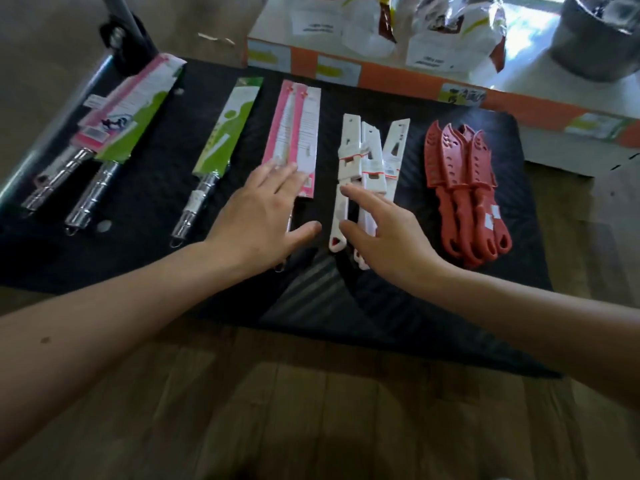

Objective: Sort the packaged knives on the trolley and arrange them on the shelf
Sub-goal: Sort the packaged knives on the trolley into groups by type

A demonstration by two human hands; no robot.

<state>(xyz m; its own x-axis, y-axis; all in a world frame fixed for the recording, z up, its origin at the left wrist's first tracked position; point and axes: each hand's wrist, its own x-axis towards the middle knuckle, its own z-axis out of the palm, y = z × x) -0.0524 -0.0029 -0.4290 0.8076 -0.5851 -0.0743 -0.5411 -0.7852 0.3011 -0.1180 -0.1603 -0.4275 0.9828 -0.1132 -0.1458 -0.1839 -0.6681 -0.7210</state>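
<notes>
My left hand (258,206) lies flat, fingers straight, on the pink-sleeved knives (294,133), probably to square that pile. My right hand (381,237) hovers, fingers spread, over the white knives (370,157). All the packs lie grouped by colour on the trolley (502,265), with the red knives (464,188) rightmost.

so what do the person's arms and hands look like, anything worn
Nothing worn shows. The left hand and right hand are bare: no gloves, rings or watch. Both forearms are bare as well, with no sleeve in view out to the frame's edges. The left forearm has one small spot on it.
</notes>
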